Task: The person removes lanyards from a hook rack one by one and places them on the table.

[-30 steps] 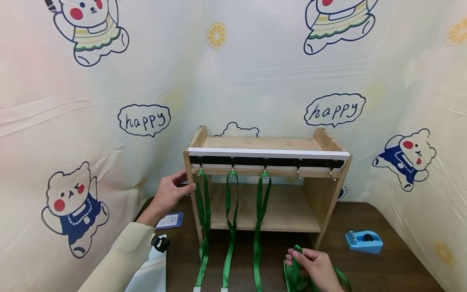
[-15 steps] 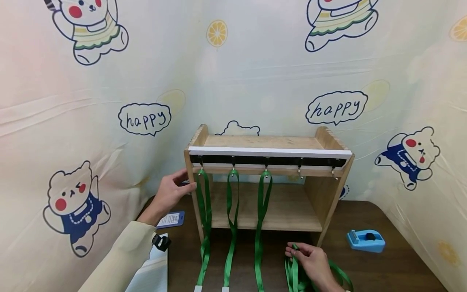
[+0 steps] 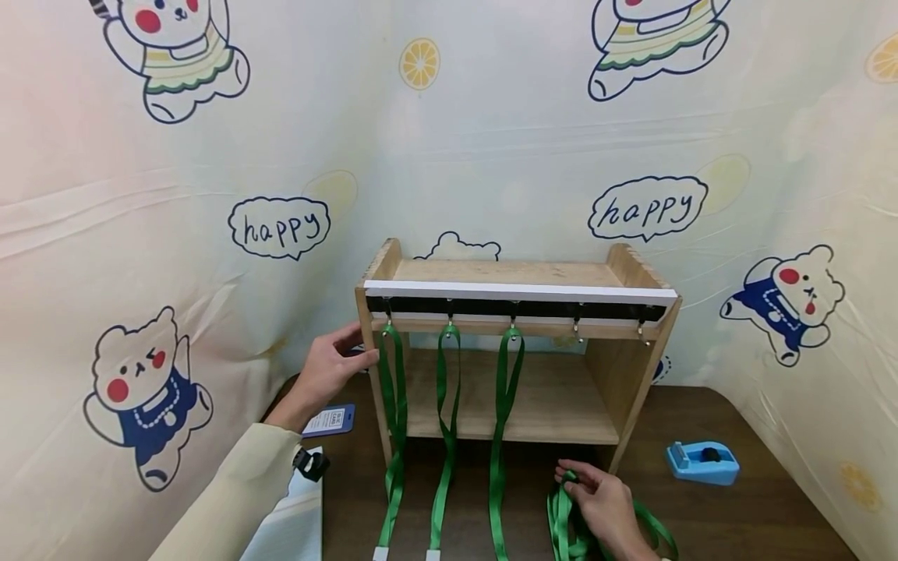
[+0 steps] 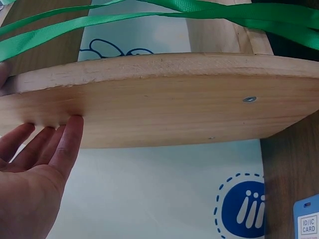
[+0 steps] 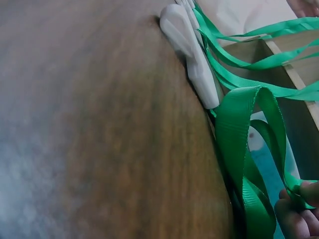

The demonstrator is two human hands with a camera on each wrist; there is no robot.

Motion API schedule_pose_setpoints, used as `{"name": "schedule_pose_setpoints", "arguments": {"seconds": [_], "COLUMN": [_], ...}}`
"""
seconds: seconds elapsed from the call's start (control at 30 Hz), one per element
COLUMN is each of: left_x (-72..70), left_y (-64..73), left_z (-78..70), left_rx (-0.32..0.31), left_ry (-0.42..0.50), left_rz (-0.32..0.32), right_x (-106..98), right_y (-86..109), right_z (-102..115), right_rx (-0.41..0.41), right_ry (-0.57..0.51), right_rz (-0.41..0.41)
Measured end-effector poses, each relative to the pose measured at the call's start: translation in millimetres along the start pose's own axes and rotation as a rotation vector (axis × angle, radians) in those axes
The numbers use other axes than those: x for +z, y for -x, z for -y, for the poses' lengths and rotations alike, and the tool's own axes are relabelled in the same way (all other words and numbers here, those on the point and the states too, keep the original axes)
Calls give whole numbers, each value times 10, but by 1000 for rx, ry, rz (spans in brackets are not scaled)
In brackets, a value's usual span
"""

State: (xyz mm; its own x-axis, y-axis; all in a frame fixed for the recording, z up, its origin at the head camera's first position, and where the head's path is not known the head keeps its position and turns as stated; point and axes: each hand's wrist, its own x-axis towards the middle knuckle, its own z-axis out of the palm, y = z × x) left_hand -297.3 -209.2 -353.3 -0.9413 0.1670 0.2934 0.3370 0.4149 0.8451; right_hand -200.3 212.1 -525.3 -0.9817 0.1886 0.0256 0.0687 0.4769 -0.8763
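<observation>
My left hand (image 3: 330, 366) holds the left side panel of a small wooden shelf (image 3: 561, 393). In the left wrist view its fingers (image 4: 70, 142) press the panel's outer face, and the thumb lies at the front edge. Low at the right, my right hand (image 3: 606, 502) pinches a green lanyard (image 5: 234, 119) between thumb and fingers. The strap's loop stands up beside the fingertips in the right wrist view, while more of it bunches below the hand. Three green lanyards (image 3: 498, 405) hang from the left hooks of the black rail (image 3: 547, 310). Two metal hooks (image 3: 578, 331) at the right carry nothing.
A blue tape dispenser (image 3: 703, 463) stands on the brown table (image 3: 758, 514) to the right. Left of the shelf lies a blue ID card holder (image 3: 330, 421), with a pale sheet (image 3: 291, 518) nearer the front. A patterned cloth (image 3: 449, 156) hangs behind.
My right hand has shifted slightly up and its fingers have moved on the strap, still pinching it. The left hand stays at the shelf's side.
</observation>
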Motion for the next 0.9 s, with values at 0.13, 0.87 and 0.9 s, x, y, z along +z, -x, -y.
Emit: {"name": "schedule_pose_setpoints", "arguments": {"seconds": [0.13, 0.87, 0.9], "left_x": [7, 3, 3], "left_y": [8, 3, 3], "left_z": [-1, -5, -2], "left_rx": [-1, -3, -3], "left_ry": [1, 2, 3], "left_rz": [0, -5, -4], "right_x": [-8, -79, -80], "right_y": [-5, -27, -25], "right_z": [-18, 18, 26], "right_rx": [30, 65, 66], "right_ry": [-12, -173, -178], "right_rz": [10, 32, 32]}}
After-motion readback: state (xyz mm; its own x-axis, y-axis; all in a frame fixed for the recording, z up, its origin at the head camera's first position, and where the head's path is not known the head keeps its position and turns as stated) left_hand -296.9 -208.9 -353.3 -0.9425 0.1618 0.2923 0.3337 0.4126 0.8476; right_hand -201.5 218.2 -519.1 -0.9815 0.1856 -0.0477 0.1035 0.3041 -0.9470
